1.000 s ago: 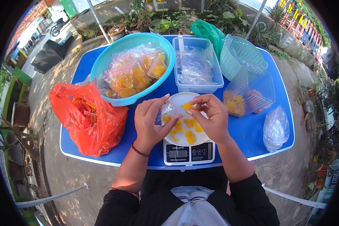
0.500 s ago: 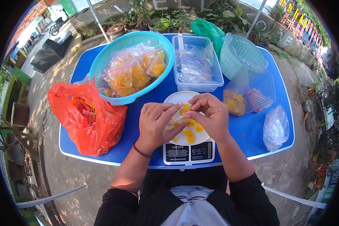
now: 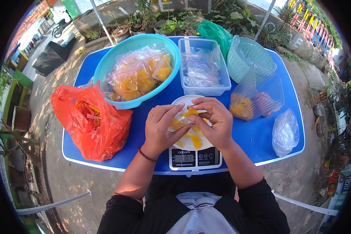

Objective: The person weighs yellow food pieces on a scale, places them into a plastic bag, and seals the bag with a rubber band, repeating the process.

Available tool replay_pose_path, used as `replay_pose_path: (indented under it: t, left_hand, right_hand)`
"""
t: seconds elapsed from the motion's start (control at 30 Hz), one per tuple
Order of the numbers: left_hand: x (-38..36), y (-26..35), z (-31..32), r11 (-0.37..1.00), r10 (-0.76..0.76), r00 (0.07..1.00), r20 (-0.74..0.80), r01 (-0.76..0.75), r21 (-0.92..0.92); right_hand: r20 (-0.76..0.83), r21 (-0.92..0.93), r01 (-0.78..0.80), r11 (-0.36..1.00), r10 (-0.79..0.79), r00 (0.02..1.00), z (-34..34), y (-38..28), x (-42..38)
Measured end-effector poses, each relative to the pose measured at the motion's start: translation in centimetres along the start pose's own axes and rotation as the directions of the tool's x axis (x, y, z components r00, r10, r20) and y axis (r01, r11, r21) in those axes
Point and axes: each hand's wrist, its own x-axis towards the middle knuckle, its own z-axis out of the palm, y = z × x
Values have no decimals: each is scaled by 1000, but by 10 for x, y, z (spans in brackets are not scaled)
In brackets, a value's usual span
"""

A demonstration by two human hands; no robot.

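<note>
Over a white plate on the kitchen scale, my left hand pinches a small clear plastic bag. My right hand is close beside it, its thumb and fingers closed around a yellow piece at the bag's upper part. Several flat yellow pieces lie on the plate beneath my hands. My fingers partly hide the bag's opening.
On the blue table are a turquoise basin of filled bags, a red bag, a clear box of empty bags, a tilted clear container, a green basket and a bundled plastic bag.
My right hand has shifted slightly left and its fingers have come round a yellow piece by the bag. My left hand stays nearly in place.
</note>
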Motion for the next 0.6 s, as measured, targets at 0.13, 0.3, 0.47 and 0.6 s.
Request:
replay_pose_path:
  t: [0.13, 0.3, 0.47, 0.6]
  left_hand:
    - [1, 1, 0, 999, 38, 999, 23, -39, 9]
    - [0, 2, 2, 999, 33, 999, 28, -33, 0]
    - [-1, 0, 1, 1000, 0, 1000, 13, 0, -18]
    - [0, 1, -2, 994, -96, 995, -19, 95, -59]
  right_hand:
    - [69, -131, 94, 987, -86, 994, -7, 4, -1]
    - [285, -304, 362, 881, -278, 917, -17, 7, 3]
    - [122, -195, 267, 944, -246, 962, -3, 4, 0]
    - [36, -304, 222, 927, -221, 975, -6, 3, -2]
